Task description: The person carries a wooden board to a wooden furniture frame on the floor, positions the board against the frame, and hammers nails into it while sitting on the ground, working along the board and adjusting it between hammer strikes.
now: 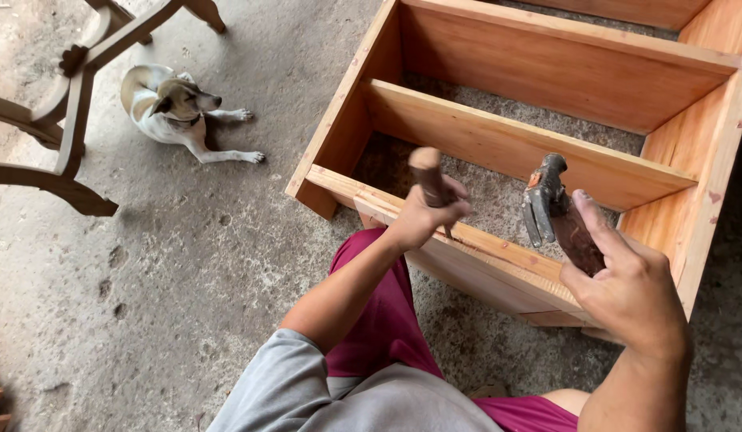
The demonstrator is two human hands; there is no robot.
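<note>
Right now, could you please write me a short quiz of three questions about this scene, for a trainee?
1. True or false: the right hand holds a hammer.
2. What does the left hand grip? A) a saw B) a wooden-handled tool C) a brush
3. Which animal lies on the floor left of the wooden frame?

Key:
1. True; the hammer's claw head points up, above the frame's front board.
2. B; the tool has a rounded wooden handle, and its tip is hidden behind the fingers.
3. A dog, white and tan, beside a chair.
</note>
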